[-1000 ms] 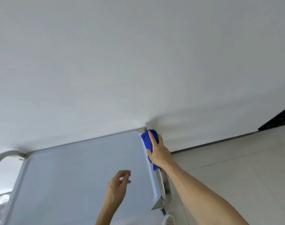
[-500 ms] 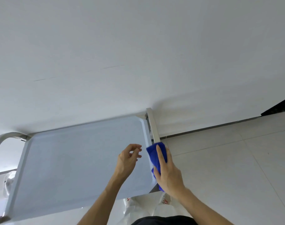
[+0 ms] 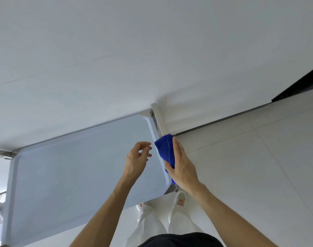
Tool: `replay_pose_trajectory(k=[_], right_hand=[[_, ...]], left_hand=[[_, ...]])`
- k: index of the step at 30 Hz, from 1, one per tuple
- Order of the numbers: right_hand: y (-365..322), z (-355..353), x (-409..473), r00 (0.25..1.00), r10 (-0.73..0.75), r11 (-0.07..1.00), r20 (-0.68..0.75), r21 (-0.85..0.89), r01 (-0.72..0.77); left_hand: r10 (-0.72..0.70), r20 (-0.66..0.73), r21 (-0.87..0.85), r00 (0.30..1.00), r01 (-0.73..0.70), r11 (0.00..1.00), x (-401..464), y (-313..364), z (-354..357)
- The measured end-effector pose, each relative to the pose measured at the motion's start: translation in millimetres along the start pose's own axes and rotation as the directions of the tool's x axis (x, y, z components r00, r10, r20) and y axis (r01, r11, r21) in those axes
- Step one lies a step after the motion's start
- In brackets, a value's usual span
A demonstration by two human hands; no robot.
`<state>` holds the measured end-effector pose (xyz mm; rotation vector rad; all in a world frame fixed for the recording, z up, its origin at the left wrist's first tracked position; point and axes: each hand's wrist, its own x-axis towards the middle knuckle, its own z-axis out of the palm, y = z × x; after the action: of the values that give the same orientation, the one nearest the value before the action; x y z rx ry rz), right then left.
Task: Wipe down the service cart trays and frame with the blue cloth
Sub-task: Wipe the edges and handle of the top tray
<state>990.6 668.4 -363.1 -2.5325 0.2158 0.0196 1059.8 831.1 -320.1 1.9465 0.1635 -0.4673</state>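
Wore no sleeves: both forearms bare from elbow to wrist, with no watch, band or ring visible on the left hand (image 3: 136,161) or the right hand (image 3: 183,169). No gloves either. Had on a dark, near-black top (image 3: 178,240), only its lower edge showing at the near bottom of the view. Below that, loose white trousers (image 3: 162,221), lightly creased down both legs. On the feet, white shoes (image 3: 180,197) with orange-red lacing or trim, the right shoe plainer to see than the left, which was mostly hidden.
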Motion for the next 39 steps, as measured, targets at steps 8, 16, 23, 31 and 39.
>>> replay_pose_trajectory(k=[8, 16, 23, 31, 39], right_hand=[[44, 51, -92, 0.942, 0.334, 0.903, 0.042, 0.271, -0.332], [54, 57, -85, 0.941, 0.317, 0.818, 0.123, 0.466, -0.336], [32, 43, -59, 0.972, 0.233, 0.886, 0.022, 0.407, -0.222], [29, 17, -45, 0.962, 0.200, 0.833, 0.184, 0.486, -0.266], [-20, 2, 97, 0.994, -0.042, 0.993, 0.105, 0.113, 0.030]], left_hand=[[-0.041, 0.115, 0.038, 0.993, 0.037, 0.999, 17, 23, 51], [-0.069, 0.104, 0.117, 0.992, 0.057, 0.992, 27, 18, 52], [-0.104, 0.113, -0.018, 0.988, 0.107, 0.994, 23, 15, 43], [-0.134, 0.065, -0.101, 0.989, 0.140, 0.985, 9, 1, 17], [-0.173, -0.045, -0.183, 0.984, 0.162, 0.970, 6, -12, -1]])
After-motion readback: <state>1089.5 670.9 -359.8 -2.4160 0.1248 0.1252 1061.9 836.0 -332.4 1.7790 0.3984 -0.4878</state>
